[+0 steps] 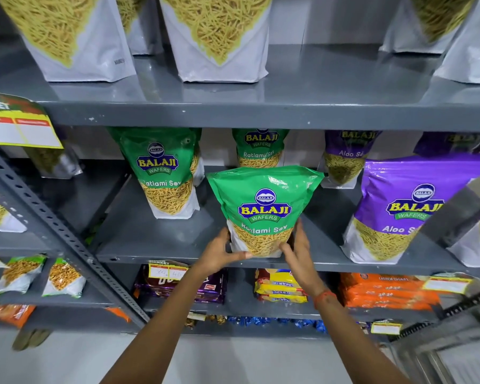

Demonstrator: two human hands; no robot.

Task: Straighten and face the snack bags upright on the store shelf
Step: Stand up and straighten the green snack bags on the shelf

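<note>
A green Ratlami Sev bag (263, 206) stands upright at the front edge of the middle grey shelf (155, 245), label facing me. My left hand (219, 254) grips its lower left corner and my right hand (298, 253) grips its lower right side. Another green bag (161, 173) stands further back to the left, and a third green bag (261, 148) stands behind the held one. A purple Aloo Sev bag (405, 209) stands at the right, with another purple bag (347, 159) behind it.
Large white sev bags (216, 37) fill the top shelf. Below are biscuit packs (280, 286), orange packs (383, 292) and dark purple packs (205, 286). A perforated shelf upright (53, 225) runs diagonally at left. Yellow price tags (20, 128) hang from shelf edges.
</note>
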